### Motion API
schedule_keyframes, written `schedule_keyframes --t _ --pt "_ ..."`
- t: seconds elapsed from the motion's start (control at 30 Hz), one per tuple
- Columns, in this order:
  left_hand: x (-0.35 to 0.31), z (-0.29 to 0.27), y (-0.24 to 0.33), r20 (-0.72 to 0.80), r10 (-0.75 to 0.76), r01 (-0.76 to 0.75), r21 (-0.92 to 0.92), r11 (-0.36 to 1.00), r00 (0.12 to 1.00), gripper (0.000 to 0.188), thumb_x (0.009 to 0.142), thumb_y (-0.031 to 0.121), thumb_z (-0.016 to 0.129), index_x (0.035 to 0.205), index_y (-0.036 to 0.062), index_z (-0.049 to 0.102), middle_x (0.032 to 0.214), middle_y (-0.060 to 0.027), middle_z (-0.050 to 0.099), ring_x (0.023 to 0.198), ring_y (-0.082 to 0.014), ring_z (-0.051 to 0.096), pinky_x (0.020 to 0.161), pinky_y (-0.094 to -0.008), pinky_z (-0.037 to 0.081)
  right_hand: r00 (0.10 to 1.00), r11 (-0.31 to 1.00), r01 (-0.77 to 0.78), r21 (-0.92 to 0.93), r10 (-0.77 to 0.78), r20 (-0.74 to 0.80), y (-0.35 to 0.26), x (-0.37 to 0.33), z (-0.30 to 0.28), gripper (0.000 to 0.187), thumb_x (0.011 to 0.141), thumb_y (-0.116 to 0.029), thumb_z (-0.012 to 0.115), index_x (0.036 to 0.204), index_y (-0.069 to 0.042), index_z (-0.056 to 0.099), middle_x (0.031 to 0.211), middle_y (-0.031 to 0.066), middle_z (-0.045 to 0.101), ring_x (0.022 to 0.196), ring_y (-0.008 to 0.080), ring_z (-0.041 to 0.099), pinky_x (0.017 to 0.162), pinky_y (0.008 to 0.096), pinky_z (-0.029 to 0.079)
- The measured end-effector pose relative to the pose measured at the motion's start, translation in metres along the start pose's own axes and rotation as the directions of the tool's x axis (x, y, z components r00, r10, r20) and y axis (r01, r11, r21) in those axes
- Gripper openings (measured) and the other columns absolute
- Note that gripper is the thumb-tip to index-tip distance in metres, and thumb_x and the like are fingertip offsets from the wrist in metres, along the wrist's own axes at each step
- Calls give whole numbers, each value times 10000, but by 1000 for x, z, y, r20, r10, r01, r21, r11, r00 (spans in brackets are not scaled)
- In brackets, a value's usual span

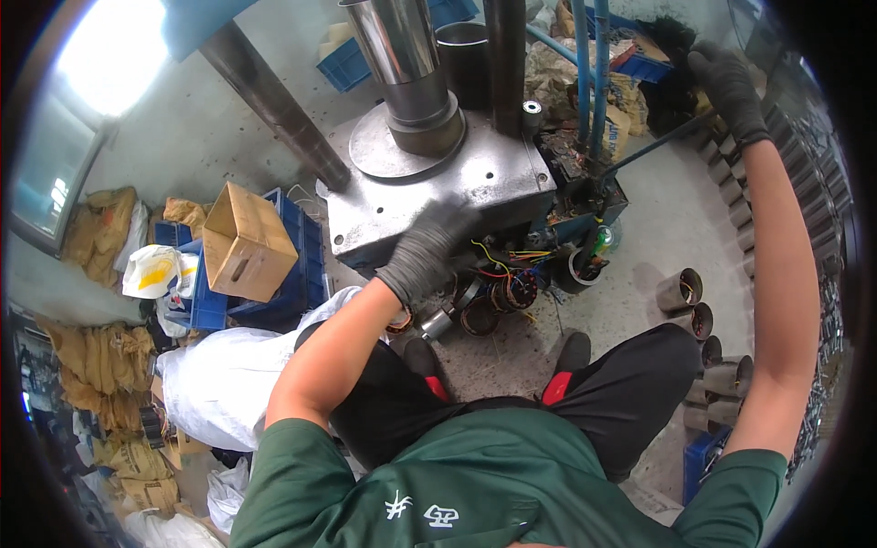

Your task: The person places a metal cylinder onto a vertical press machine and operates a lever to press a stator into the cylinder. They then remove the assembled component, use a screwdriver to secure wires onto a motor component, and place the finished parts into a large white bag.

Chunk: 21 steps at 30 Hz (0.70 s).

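Note:
My left hand point(429, 248), in a dark grey glove, is smeared by motion over the front edge of the press's metal bed point(429, 205); its fingers cannot be made out. On the bed a shiny cylinder point(393, 41) stands above a dark collar and a round plate point(370, 151). At the upper right my right hand point(731, 94), also gloved, is raised beside the outer end of a slanted lever point(660, 146). Whether it grips the lever cannot be told. Copper-wound stators point(513, 290) with coloured wires and a metal shaft piece point(438, 323) sit below the bed, by my feet.
A cardboard box point(251, 242) rests on blue crates point(306, 251) at the left, near a white sack point(224, 379). Metal cylinder housings point(679, 290) stand on the floor at right, with stacked rows of more point(740, 196) beyond. A dark press column point(274, 105) slants down to the bed.

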State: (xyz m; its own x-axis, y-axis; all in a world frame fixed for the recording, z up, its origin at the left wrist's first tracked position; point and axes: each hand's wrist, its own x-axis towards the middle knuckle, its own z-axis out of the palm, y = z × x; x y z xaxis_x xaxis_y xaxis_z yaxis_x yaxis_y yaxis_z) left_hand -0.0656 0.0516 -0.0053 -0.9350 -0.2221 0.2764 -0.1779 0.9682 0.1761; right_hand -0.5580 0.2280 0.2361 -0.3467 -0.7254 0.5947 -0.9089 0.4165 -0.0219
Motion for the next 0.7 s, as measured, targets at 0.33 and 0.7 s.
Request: schedule_keyframes --t 0.33,0.7 --pt "-15 18 -64 -29 -650 633 260 729 760 856 959 598 550 1559 18 356 1625 -292 294 1528 -455 230 1247 -542 175 956 940 268 -212 -288 -66 22 -4 0 305 1004 -306 533 1143 -67 662 1026 181 696 950 342 680 860 442 524" --pt "50 71 -40 -291 -113 144 87 986 950 704 884 391 728 1371 -66 505 1427 -322 470 1362 -486 414 1151 -545 347 999 987 -3 159 11 -51 -8 2 8 310 907 -268 578 1030 -21 718 947 202 728 881 361 712 813 435 555"
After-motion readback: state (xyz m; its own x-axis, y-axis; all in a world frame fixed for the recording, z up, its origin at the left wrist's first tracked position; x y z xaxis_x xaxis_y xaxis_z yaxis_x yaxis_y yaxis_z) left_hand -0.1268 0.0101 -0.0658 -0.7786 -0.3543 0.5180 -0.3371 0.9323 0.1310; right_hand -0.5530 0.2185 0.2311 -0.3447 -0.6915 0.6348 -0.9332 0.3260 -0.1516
